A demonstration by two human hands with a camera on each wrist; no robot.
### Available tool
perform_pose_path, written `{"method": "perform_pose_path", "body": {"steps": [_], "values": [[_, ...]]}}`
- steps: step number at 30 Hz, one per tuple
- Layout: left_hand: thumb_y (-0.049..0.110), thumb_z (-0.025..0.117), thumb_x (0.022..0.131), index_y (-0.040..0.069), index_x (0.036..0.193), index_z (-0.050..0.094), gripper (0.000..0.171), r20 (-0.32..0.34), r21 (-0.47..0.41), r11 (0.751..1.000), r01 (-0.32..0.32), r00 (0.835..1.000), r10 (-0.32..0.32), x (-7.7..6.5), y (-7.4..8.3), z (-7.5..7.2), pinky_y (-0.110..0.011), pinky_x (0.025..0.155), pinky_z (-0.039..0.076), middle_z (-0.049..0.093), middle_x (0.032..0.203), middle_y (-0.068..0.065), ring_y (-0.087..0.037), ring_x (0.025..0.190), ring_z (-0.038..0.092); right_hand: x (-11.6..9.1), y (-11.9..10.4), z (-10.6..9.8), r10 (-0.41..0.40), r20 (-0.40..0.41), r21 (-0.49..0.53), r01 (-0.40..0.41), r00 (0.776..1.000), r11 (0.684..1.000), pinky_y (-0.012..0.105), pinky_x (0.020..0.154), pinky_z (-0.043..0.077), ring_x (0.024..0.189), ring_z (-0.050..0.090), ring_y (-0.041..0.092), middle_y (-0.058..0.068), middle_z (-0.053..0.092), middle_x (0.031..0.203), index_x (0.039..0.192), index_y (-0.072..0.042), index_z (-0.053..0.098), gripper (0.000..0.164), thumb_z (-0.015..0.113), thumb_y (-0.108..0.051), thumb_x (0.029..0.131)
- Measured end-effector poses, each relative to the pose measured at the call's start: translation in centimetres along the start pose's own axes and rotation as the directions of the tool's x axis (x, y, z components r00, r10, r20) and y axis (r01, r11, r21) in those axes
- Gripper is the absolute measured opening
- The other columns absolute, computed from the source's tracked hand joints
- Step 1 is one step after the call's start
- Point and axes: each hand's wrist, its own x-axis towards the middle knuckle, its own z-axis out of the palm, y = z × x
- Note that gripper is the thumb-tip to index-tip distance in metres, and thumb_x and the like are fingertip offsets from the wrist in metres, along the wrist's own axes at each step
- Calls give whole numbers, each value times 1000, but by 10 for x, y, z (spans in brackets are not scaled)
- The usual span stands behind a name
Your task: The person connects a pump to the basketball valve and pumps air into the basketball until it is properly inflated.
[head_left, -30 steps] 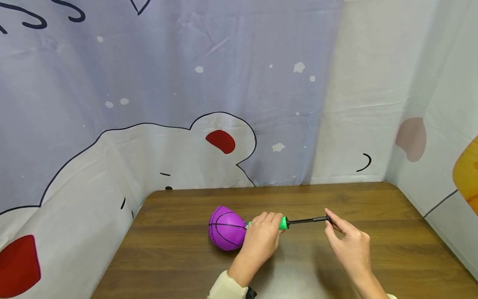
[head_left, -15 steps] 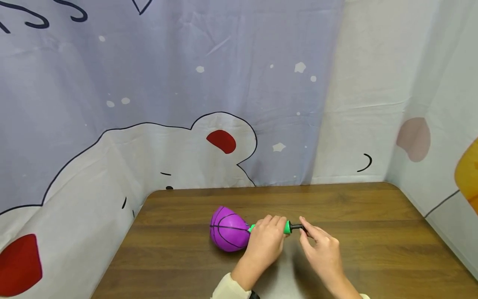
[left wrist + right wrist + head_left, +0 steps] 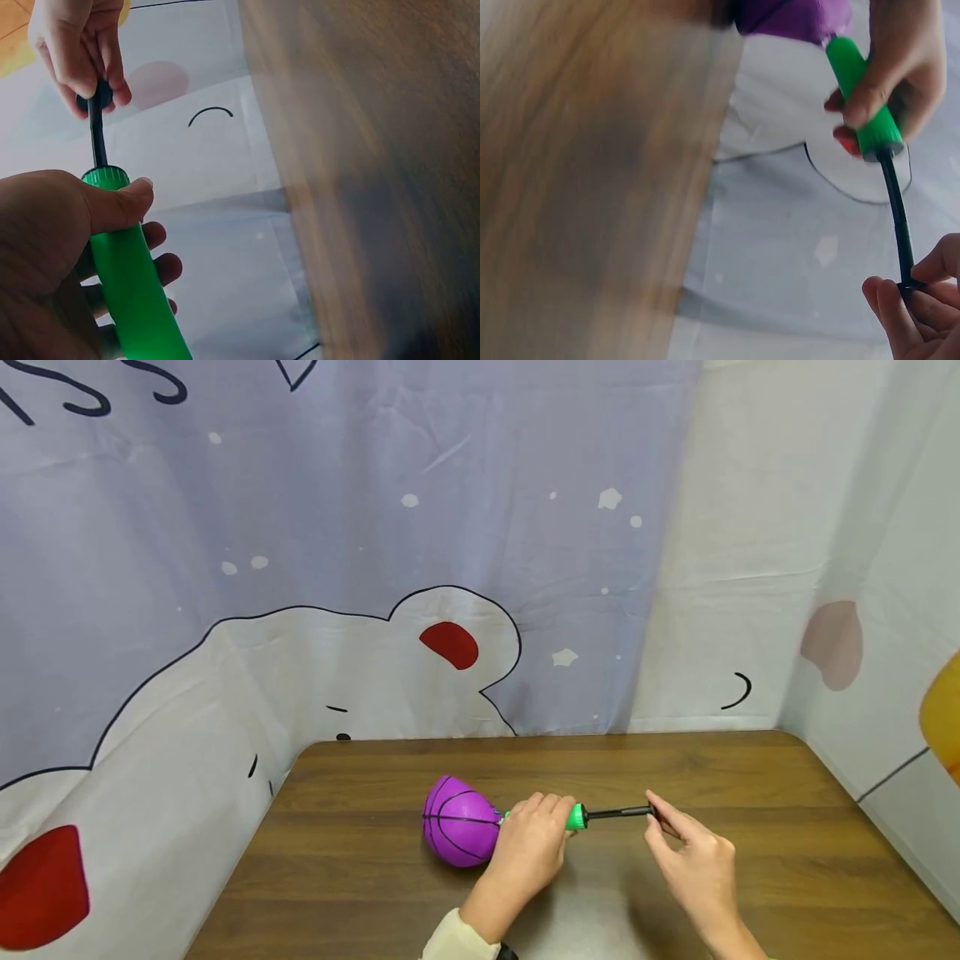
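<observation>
My left hand [image 3: 531, 845] grips the green barrel of a hand pump [image 3: 139, 289], with the thumb laid along it. A partly collapsed purple ball [image 3: 459, 827] with black lines sits at the pump's left end, the barrel's tip right at its surface. From the barrel's other end a black plunger rod [image 3: 897, 210] reaches out to the right. My right hand [image 3: 693, 852] pinches the black knob at the rod's end between thumb and fingers. Much of the barrel is hidden under the left hand in the head view.
Under the hands lies a brown wooden table [image 3: 360, 893] with a rounded back corner. A printed curtain [image 3: 570, 568] hangs behind it and along both sides, right up to the table's edges.
The right hand moved left, pushing the rod nearly into the barrel half a second ago, and has since pulled it back out to the right. The left hand and the ball have barely shifted.
</observation>
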Motion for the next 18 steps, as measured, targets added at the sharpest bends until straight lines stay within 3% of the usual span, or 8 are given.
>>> {"method": "perform_pose_path", "body": {"steps": [4, 10, 16, 18], "values": [[31, 82, 81, 16, 112, 67, 38, -1, 0, 1000, 7, 1000, -7, 1, -1, -1, -24, 77, 55, 71, 99, 6, -11, 86, 63, 5, 4, -12, 83, 5, -11, -83, 997, 996, 11, 35, 24, 85, 53, -26, 13, 77, 90, 107, -8, 80, 36, 74, 5, 74], [30, 83, 81, 15, 111, 66, 37, -1, -10, 1000, 18, 1000, -18, 2, -2, -1, -25, 76, 55, 71, 99, 5, -12, 86, 63, 8, 7, -19, 142, 14, -21, -142, 990, 990, 10, 35, 22, 86, 50, -30, 12, 77, 92, 109, -9, 80, 36, 74, 5, 77], [29, 85, 79, 14, 106, 66, 36, -27, -6, 1000, 16, 1000, -16, 4, -1, -3, -26, 73, 55, 70, 95, 5, -13, 82, 63, 3, 3, -9, 61, 10, -7, -61, 998, 998, 9, 34, 23, 86, 55, -24, 14, 77, 91, 108, -6, 79, 36, 75, 8, 75], [29, 85, 78, 13, 106, 67, 38, -34, 1, 1000, 13, 999, -13, 5, 0, -3, -26, 74, 55, 71, 95, 4, -13, 83, 63, 1, -1, -3, 30, 15, -4, -30, 999, 1000, 8, 37, 31, 84, 59, -19, 14, 77, 90, 107, -5, 79, 35, 74, 7, 75]]}}
